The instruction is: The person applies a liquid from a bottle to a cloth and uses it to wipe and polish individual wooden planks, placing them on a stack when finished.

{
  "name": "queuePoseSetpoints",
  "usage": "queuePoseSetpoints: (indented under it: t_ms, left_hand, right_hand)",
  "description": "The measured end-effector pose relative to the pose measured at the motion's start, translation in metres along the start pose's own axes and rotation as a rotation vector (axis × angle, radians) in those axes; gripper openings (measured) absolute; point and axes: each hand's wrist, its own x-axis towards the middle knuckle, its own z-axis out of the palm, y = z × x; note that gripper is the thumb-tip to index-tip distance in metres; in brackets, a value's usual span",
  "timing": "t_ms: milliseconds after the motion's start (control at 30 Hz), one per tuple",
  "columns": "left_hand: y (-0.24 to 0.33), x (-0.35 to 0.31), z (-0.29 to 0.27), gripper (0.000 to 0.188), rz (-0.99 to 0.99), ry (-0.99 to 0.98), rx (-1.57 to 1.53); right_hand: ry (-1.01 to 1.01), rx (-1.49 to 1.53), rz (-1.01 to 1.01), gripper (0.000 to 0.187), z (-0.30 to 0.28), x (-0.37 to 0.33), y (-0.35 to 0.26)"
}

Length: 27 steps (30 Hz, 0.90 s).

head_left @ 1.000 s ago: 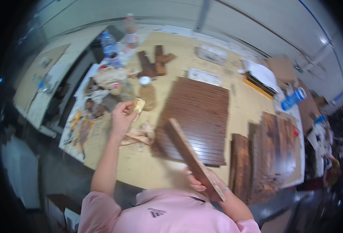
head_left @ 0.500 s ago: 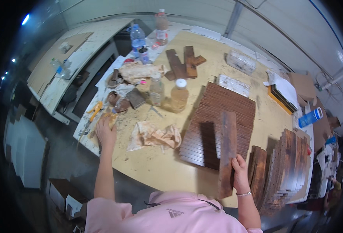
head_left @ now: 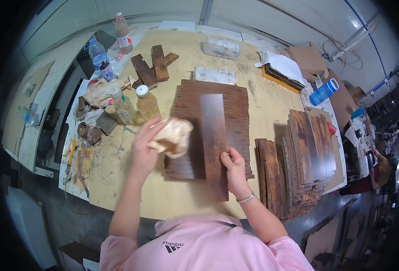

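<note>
A stained, cream-coloured rag [head_left: 174, 137] is bunched in my left hand [head_left: 146, 141], raised just left of the plank and somewhat blurred. My right hand [head_left: 235, 170] grips a dark brown wooden plank [head_left: 214, 135] by its right edge near the lower end, thumb on the face. The plank is held upright over a wide stack of thin brown boards [head_left: 190, 97], hiding part of it. The rag and the plank are apart. To the right of my right hand stand short dark planks [head_left: 268, 174] and a tall pile of mottled planks [head_left: 303, 153].
Left of the boards stand a white-capped bottle of amber liquid [head_left: 148, 105] and a clear bottle [head_left: 124, 108]. Loose wood pieces [head_left: 152, 67] lie behind them. Yellow-handled pliers [head_left: 71, 149] lie at the table's left edge. A blue bottle [head_left: 323, 92] is at the far right.
My left hand has left the table's left edge and picked up the rag, bringing it beside the plank. My right hand still holds the plank, its face now turned more toward me. The view has swung right.
</note>
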Motion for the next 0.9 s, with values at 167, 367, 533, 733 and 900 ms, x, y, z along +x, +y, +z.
queuePoseSetpoints:
  t_ms: [167, 367, 533, 733, 900]
  left_hand:
    - [0.024, -0.054, 0.086, 0.036, 0.487, -0.315, 0.098]
    - [0.017, -0.104, 0.055, 0.026, 0.204, -0.442, -0.125]
    - [0.069, -0.031, 0.101, 0.038, 0.579, -0.351, 0.256]
    - [-0.005, -0.003, 0.071, 0.026, 0.134, 0.022, 0.110]
    - [-0.017, -0.041, 0.047, 0.027, -0.029, -0.078, 0.046]
  right_hand:
    - [0.114, 0.057, -0.156, 0.013, -0.015, 0.023, 0.011]
    - [0.136, -0.221, -0.126, 0.017, -0.057, 0.022, -0.015]
    - [-0.037, -0.268, -0.174, 0.025, -0.030, -0.023, -0.008]
    - [0.024, -0.740, -0.112, 0.025, -0.118, -0.048, -0.024]
    - [0.413, -0.838, -0.139, 0.026, -0.216, -0.051, -0.023]
